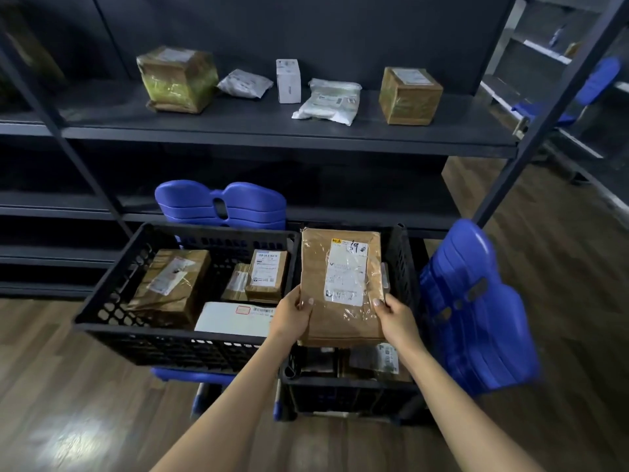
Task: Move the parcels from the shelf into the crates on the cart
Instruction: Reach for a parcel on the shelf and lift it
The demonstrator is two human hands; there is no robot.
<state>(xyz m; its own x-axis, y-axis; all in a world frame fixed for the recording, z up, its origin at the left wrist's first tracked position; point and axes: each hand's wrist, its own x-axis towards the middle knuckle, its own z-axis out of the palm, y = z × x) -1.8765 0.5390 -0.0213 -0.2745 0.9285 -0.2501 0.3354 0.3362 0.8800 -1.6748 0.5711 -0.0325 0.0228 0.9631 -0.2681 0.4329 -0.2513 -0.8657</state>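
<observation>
A flat brown cardboard parcel (340, 284) with a white label hangs over the right black crate (403, 267). My left hand (292, 315) grips its near left edge and my right hand (396, 316) grips its near right edge. The left black crate (112, 294) holds several parcels, brown boxes and a white one. More parcels lie in the right crate under the held one. On the dark shelf (272, 134) stand a taped brown box (177, 80), a grey pouch (245, 83), a white box (288, 80), a clear bag (328, 101) and a brown box (410, 96).
Stacked blue plastic chairs stand behind the left crate (221, 204) and to the right of the cart (476, 304). The shelf's slanted metal posts (544, 107) rise at both sides. Lower shelves are dark. Wooden floor (85, 403) surrounds the cart.
</observation>
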